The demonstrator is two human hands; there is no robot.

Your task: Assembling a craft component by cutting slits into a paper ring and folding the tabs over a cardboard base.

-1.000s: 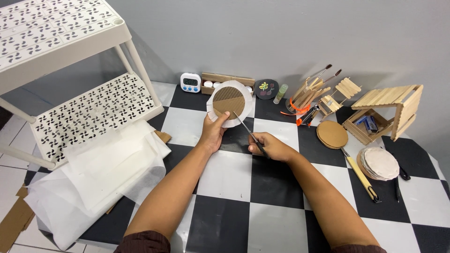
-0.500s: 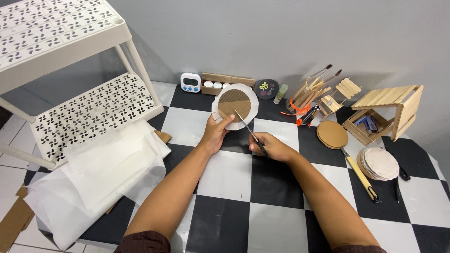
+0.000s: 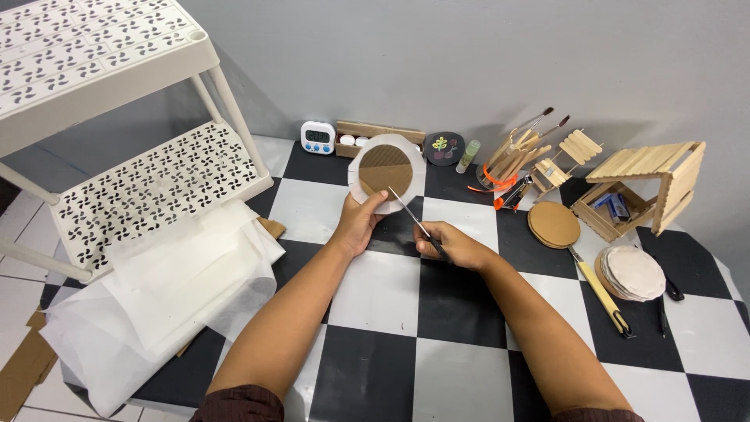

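Head view, looking down at a black-and-white chequered surface (image 3: 391, 297). The left hand (image 3: 361, 223) holds up a cardboard disc (image 3: 385, 169) backed by a larger round of white paper (image 3: 408, 150), fingers closed on its lower edge; the disc faces the camera, above the surface and in front of the grey wall. The right hand (image 3: 455, 244) is closed around a thin pair of scissors (image 3: 412, 216), whose tip reaches the lower right rim of the paper round.

Compared with the frame one second earlier, the disc sits higher and more upright, its face turned more squarely to the camera; the darker ribbed area now fills the upper part of the disc. Both hands remain in nearly the same place, and the tool stays at the same rim.

Along the wall stand a small white digital timer (image 3: 318, 137), a low cardboard tray (image 3: 379, 133) of white caps, a dark round painted piece (image 3: 444, 148) and a glue stick (image 3: 468, 155). To the right are a bundle of craft sticks and brushes (image 3: 519, 152), a stick-built little house (image 3: 652, 184), a stack of brown cardboard discs (image 3: 553, 224), a stack of white paper rounds (image 3: 631, 273) and a yellow-handled knife (image 3: 600, 291). To the left lie white paper sheets (image 3: 172, 289) beside a white perforated shelf rack (image 3: 148, 187).
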